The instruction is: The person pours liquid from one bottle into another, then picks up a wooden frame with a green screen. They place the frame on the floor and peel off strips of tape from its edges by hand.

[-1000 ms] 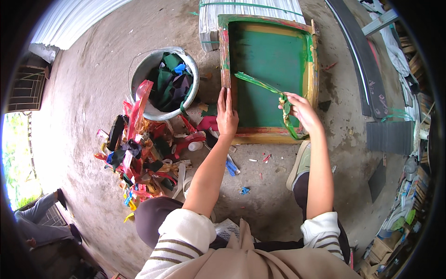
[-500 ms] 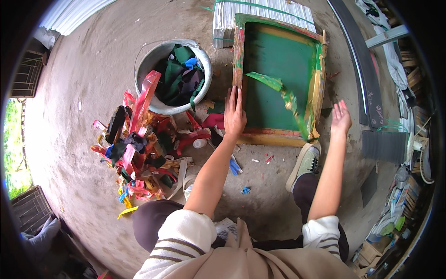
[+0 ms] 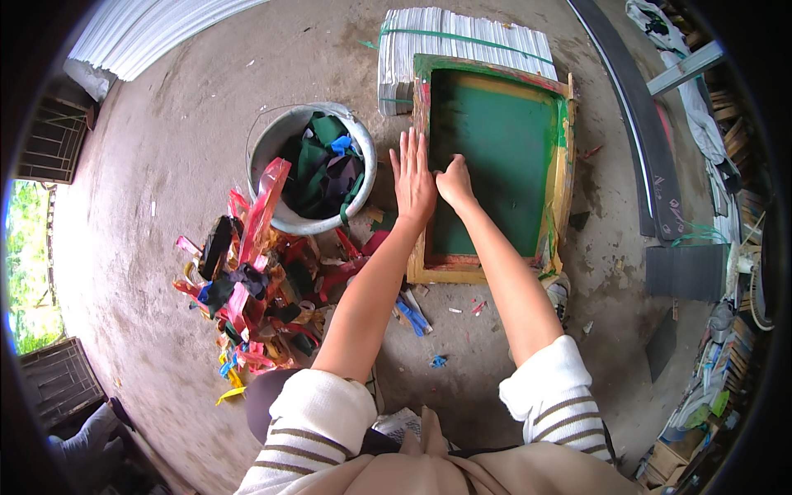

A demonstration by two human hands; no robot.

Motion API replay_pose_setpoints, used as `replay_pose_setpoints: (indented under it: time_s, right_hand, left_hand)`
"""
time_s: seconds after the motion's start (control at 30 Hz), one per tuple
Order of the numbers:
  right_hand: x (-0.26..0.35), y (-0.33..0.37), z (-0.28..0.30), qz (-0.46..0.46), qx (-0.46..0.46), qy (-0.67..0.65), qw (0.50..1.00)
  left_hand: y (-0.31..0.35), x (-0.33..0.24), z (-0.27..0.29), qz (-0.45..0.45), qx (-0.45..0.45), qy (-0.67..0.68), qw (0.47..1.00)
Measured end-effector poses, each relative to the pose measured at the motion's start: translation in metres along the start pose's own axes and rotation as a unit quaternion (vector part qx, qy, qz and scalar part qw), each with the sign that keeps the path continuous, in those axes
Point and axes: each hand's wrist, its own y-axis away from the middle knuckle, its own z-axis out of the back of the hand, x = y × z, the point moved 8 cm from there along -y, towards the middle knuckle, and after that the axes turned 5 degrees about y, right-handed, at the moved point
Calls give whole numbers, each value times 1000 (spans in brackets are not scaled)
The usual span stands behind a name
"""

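Observation:
A wooden screen-printing frame (image 3: 568, 198) with a green mesh (image 3: 503, 165) lies in front of me, its wood stained and partly covered with tape. My left hand (image 3: 413, 181) rests along its left rail, fingers stretched out flat. Just beside it, my right hand (image 3: 454, 183) is closed at the inner edge of that same rail, thumb and fingers bent together. What they pinch, if anything, is too small to make out. Torn yellowish tape (image 3: 554, 262) clings to the frame's lower right corner.
A grey bucket (image 3: 370, 157) of dark cloth-like scraps stands left of the frame. Below it spreads a heap of red, black and brown tape scraps (image 3: 268, 289). A strapped stack of white sheets (image 3: 466, 37) lies behind the frame; dark panels (image 3: 686, 272) lie right.
My right hand has moved left, from beyond the frame's right side to its left rail, and has closed. The green-yellow tape strip over the mesh is gone from there. My view has shifted slightly.

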Motion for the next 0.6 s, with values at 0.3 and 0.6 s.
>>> replay_pose_setpoints:
  time_s: [0.3,0.6]
  right_hand:
    - [24,13,6,49,53,103,992]
    - [38,18,53,118,-66,61,989]
  left_hand:
    - [-3,31,-10,135,-24,61,989]
    - [-6,33,-18,135,-17,60,989]
